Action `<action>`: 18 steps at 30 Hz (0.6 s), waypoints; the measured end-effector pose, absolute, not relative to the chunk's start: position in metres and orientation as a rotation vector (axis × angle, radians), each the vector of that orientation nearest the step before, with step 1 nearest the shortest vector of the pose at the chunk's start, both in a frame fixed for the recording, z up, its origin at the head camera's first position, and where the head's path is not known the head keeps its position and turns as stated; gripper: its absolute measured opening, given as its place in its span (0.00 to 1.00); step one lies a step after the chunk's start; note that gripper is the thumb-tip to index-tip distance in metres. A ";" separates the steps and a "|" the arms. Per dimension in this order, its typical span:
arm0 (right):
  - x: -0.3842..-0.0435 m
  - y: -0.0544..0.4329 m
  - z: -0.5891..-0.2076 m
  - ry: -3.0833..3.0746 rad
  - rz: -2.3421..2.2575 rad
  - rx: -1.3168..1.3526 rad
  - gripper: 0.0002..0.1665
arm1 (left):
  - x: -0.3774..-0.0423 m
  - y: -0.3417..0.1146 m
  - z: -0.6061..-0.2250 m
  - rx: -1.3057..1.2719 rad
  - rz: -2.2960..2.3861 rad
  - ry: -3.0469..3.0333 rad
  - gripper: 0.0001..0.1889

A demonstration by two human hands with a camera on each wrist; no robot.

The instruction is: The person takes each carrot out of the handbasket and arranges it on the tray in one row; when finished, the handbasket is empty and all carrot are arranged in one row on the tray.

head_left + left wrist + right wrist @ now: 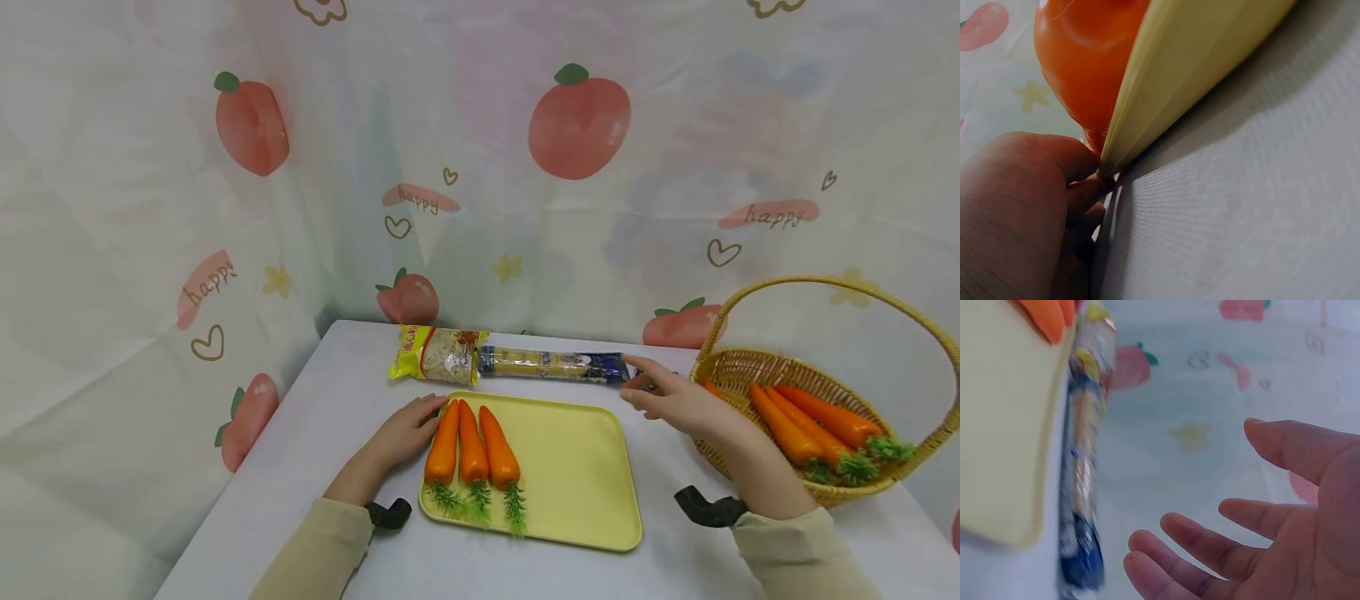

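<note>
A yellow tray lies on the table with three orange carrots side by side on its left part, green tops toward me. My left hand is at the tray's left rim; in the left wrist view its thumb and a finger pinch the rim, close to a carrot. Between the tray and the wicker basket, my right hand hovers with spread fingers, holding nothing. More carrots lie in the basket. The right fingertips appear near the end of a long clear-and-blue packet.
A yellow-and-clear bag of pale contents lies behind the tray, left of the long packet. The basket's tall arched handle rises at the right. A printed cloth hangs behind the white table and along its left side.
</note>
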State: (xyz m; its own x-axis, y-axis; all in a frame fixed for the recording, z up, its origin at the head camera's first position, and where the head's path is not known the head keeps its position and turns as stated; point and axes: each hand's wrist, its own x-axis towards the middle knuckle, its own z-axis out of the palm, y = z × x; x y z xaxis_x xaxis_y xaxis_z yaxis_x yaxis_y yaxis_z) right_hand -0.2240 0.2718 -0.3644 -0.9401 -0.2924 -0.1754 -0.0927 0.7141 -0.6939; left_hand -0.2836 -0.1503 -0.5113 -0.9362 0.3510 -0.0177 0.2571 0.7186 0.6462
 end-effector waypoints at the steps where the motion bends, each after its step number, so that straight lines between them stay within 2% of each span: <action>1: -0.225 0.281 -0.360 2.659 -1.050 -0.289 0.50 | -0.284 -0.150 -0.511 0.494 1.015 2.781 0.24; 5: -0.229 0.317 -0.352 2.696 -1.044 -0.205 0.53 | -0.283 -0.150 -0.511 0.497 1.011 2.785 0.24; 13: -0.237 0.377 -0.355 2.644 -1.045 -0.165 0.52 | -0.284 -0.150 -0.512 0.494 1.006 2.774 0.24; 16: -0.239 0.393 -0.361 2.651 -1.021 -0.148 0.50 | -0.284 -0.151 -0.513 0.495 1.004 2.774 0.24; 18: -0.252 0.417 -0.378 2.635 -1.031 -0.146 0.48 | -0.284 -0.151 -0.513 0.495 1.011 2.775 0.24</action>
